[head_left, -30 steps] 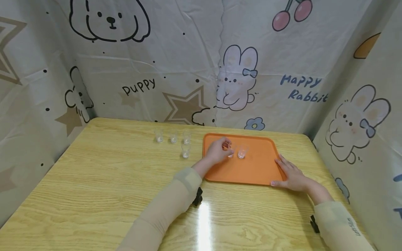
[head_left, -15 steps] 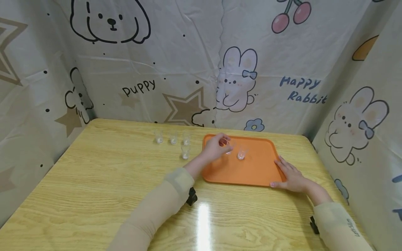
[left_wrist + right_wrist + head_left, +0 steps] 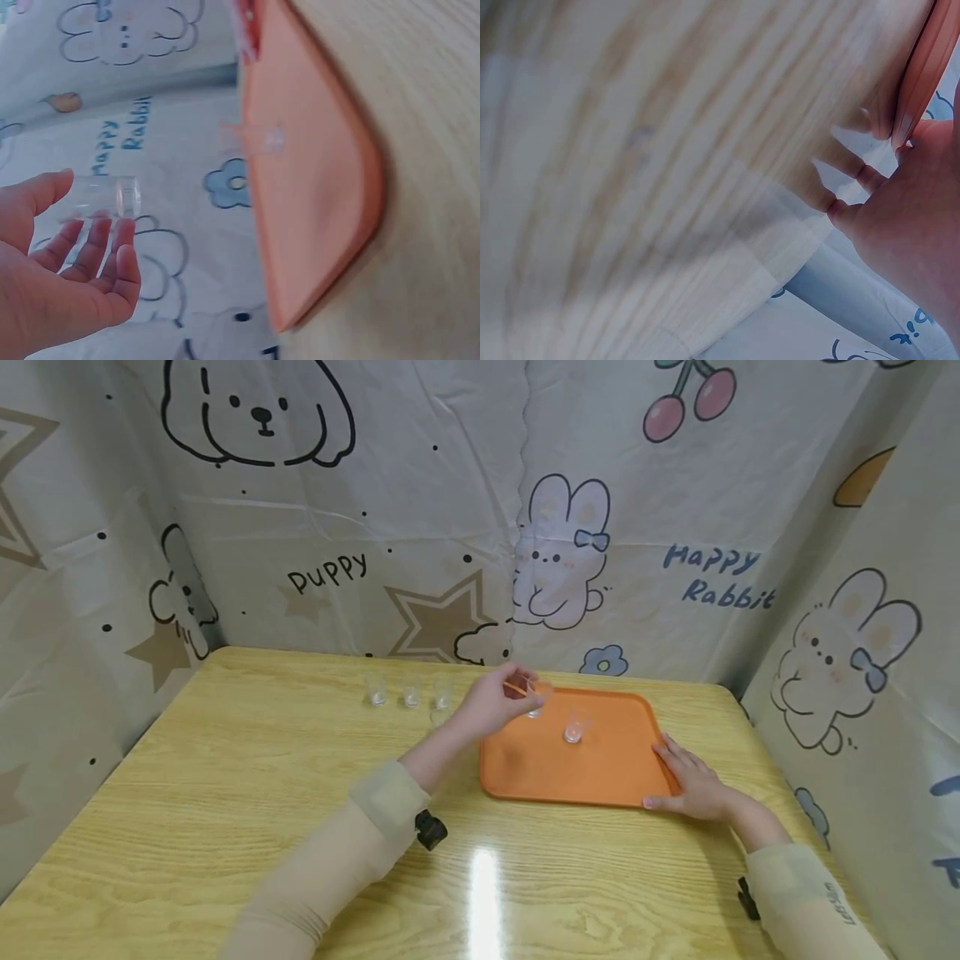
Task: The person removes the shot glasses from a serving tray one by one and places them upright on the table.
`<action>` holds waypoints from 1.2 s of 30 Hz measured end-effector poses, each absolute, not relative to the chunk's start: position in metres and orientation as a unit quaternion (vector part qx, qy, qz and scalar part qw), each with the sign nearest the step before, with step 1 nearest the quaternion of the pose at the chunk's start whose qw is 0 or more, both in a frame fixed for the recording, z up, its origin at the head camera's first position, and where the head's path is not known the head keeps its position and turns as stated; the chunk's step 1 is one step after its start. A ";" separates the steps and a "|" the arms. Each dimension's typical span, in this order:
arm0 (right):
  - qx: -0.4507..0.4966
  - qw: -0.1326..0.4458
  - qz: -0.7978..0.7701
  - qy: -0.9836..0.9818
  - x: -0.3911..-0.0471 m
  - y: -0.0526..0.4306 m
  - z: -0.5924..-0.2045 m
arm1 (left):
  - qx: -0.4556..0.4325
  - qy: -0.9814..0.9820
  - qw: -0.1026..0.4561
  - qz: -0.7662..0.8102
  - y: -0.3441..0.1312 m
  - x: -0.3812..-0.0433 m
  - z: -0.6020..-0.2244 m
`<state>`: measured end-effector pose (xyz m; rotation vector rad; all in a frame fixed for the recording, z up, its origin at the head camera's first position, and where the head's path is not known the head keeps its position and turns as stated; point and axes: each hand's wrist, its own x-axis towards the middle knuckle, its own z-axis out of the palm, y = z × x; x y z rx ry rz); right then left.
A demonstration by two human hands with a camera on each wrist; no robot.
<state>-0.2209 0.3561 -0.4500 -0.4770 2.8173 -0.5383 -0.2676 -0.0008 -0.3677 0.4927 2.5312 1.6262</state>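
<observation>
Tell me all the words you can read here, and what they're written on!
"Puppy": on the cartoon wall cloth, left of the star.
"Happy Rabbit": on the same cloth, right of the bunny.
Small print on the right sleeve: too small to read.
The orange tray, the held small clear cup and the wooden table show no words.

We note a wooden counter, light-grained, with a glare patch near its front edge. Three small clear glasses stand in a row toward the back left. Cartoon-printed sheets wall it in: puppy, rabbits, stars, cherries, "Puppy" and "Happy Rabbit" lettering.
</observation>
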 end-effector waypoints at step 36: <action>-0.163 0.115 -0.193 0.961 -0.219 0.354 -0.450 | 0.200 0.871 -0.039 0.448 -0.133 -0.236 -0.357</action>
